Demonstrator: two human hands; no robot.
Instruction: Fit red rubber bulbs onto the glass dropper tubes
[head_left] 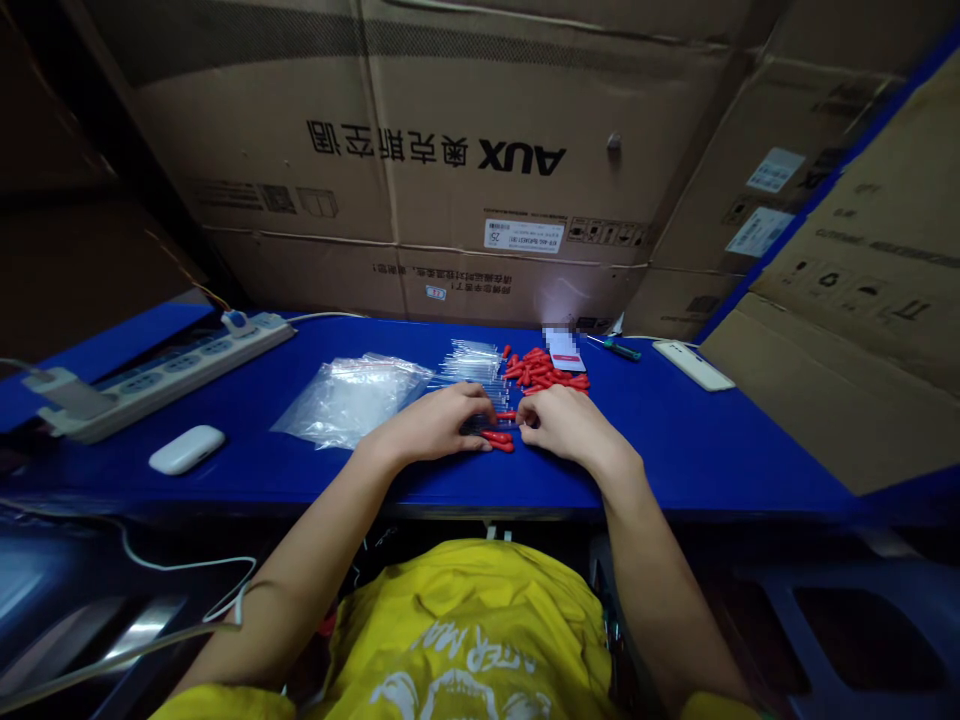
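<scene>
Two half-curled hands (448, 418) (566, 425), red bulbs (500, 437) between them

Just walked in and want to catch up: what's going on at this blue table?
A person in a yellow shirt has both hands at the blue table. The left hand and right hand are close together, fingers curled near a few red pieces; their exact grip is hidden. Just beyond lie thin clear tubes and a red pile of similar pieces, with clear plastic bags to the left.
</scene>
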